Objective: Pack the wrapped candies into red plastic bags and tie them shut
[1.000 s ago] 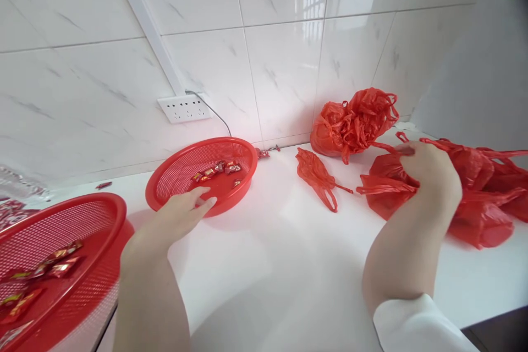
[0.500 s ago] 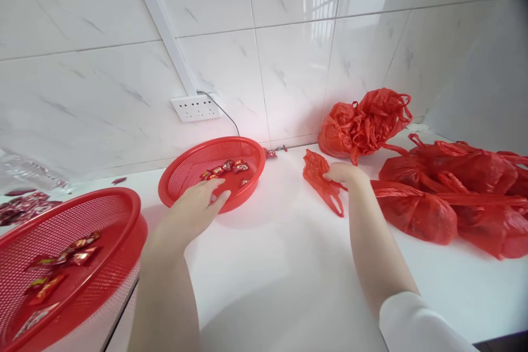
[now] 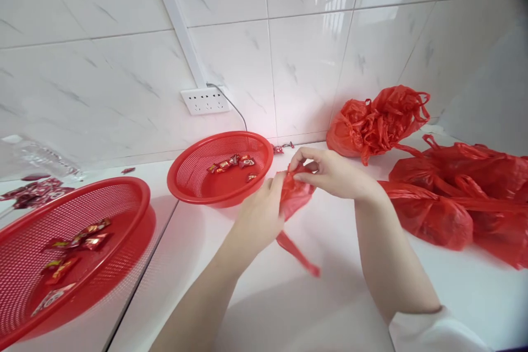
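Observation:
Between my two hands is a thin red plastic bag (image 3: 296,198), crumpled, with one handle strap dangling toward the front of the table. My left hand (image 3: 264,209) is closed on its left side. With bent fingers pinched together, my right hand (image 3: 325,170) grips the bag's upper edge. Just behind my left hand stands a round red plastic basket (image 3: 185,190) with several wrapped candies (image 3: 233,162) on its floor. A larger red basket (image 3: 132,198) at the left also has several wrapped candies (image 3: 78,245) in it.
Several filled red bags (image 3: 437,220) lie on the right, with more bunched red bags (image 3: 379,121) against the tiled wall. A clear plastic bottle (image 3: 45,157) and loose red wrapped pieces (image 3: 37,193) are at the far left. A socket strip (image 3: 205,100) is on the wall.
My right hand has brought the red bag leftward and nearer from the right side of the table. My left hand has left the round basket and taken hold of the bag.

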{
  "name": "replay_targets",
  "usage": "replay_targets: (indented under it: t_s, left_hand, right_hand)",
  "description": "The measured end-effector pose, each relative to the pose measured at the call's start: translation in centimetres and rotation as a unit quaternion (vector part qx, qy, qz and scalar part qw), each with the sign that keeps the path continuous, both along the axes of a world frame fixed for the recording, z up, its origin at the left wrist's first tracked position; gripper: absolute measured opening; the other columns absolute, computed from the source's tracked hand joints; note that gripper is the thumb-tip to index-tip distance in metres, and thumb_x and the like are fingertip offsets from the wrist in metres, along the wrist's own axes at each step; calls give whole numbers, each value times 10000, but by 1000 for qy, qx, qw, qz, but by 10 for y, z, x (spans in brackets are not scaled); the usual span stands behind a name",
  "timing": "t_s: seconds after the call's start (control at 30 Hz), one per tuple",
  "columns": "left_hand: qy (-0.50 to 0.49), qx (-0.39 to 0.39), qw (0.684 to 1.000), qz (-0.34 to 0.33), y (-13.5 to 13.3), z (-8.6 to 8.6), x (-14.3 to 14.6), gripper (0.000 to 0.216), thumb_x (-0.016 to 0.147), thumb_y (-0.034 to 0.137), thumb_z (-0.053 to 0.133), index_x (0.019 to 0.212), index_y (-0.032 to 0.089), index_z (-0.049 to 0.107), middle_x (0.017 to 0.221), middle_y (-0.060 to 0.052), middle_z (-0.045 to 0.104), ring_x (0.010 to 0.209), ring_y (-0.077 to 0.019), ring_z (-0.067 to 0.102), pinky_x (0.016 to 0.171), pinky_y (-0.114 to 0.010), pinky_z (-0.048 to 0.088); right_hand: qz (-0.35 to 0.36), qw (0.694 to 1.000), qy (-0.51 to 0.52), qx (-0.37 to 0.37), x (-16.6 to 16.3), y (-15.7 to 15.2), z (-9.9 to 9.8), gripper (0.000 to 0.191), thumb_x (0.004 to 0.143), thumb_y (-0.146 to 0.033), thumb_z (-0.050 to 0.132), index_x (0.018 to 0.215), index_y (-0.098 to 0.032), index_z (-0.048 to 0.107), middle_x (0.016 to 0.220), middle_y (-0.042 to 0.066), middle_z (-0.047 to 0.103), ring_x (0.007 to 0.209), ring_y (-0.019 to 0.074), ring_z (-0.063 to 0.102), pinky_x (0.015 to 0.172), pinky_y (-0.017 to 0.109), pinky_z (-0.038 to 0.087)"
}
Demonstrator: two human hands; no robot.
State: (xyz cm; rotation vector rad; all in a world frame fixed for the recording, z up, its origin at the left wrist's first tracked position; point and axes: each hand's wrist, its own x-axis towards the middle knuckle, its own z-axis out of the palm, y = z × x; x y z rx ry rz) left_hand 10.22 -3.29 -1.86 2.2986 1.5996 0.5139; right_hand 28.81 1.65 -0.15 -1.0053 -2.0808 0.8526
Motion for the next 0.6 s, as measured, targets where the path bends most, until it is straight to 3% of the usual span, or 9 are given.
replay_targets:
  t_s: [0.17, 0.37, 0.47, 0.53, 0.6]
  left_hand:
    - [26, -47, 997, 63, 11, 11, -27, 202, 842, 208, 426, 922, 239, 609, 893, -28, 678, 751, -198, 635, 571, -271, 390]
    - [16, -44, 995, 84, 13, 19, -47, 254, 878, 284, 386, 634, 219, 411, 590, 12, 488, 516, -144, 441, 478, -273, 280]
    - [-11, -40, 996, 82, 10, 20, -43, 329, 899, 369, 388, 614, 216, 329, 569, 21, 413, 498, -131, 362, 463, -273, 249]
    - [-33, -48, 995, 77, 9, 20, -39, 337, 901, 382, 388, 616, 214, 319, 579, 24, 399, 505, -125, 349, 461, -269, 248]
    - [-52, -56, 995, 69, 7, 20, -37, 336, 899, 382, 385, 620, 212, 309, 589, 26, 385, 510, -122, 344, 459, -265, 251]
  right_hand:
    - [-177, 982, -28, 65, 19, 9, -4, 162, 760, -161, 542, 872, -217, 645, 919, 11, 683, 772, 157, 609, 684, 276, 459]
    - [-258, 946, -157, 120, 40, -2, 2, 196, 802, -238, 567, 965, -233, 676, 1046, 54, 660, 954, 237, 610, 784, 339, 460]
    - [-211, 958, -109, 159, 29, -28, 14, 185, 832, -301, 579, 988, -242, 659, 1065, 54, 661, 976, 237, 610, 771, 325, 470]
    - [-110, 978, -120, 132, 13, -40, 14, 153, 881, -274, 511, 916, -249, 658, 911, 28, 677, 811, 189, 621, 662, 286, 460]
    - [20, 977, -198, 74, -9, -39, 2, 219, 913, -228, 449, 836, -239, 654, 725, 7, 641, 626, 151, 570, 559, 268, 416]
